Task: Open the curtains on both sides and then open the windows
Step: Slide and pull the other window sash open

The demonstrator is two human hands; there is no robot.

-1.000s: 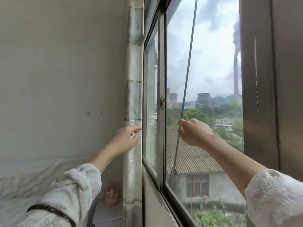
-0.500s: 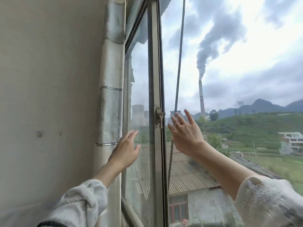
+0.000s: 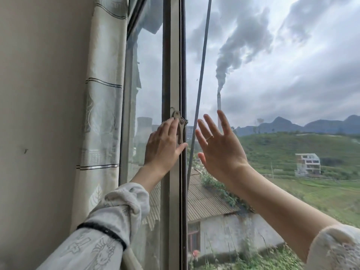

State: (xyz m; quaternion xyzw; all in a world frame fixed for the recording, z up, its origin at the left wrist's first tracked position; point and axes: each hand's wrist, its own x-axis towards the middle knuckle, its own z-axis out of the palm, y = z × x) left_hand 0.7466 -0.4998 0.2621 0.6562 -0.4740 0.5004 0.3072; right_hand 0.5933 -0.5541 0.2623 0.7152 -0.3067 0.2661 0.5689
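Observation:
A pale patterned curtain (image 3: 101, 114) hangs bunched against the wall, left of the window. The sliding window's vertical frame (image 3: 174, 191) runs down the middle, with a metal latch (image 3: 180, 123) at hand height. My left hand (image 3: 163, 145) lies flat on that frame, its fingers over the latch and its thumb across the frame's edge. My right hand (image 3: 218, 149) is spread open with its palm toward the right pane (image 3: 272, 94); a ring shows on one finger. Whether it touches the glass is unclear.
A plain wall (image 3: 42, 114) fills the left side. A thin grey cable (image 3: 200, 80) slants down just beyond the frame. Outside are a corrugated roof (image 3: 208, 203), a smoking chimney (image 3: 219, 102) and green hills.
My left hand has moved right from the left pane onto the frame and latch. My right hand has stayed spread by the right pane. The view has drawn closer to the window.

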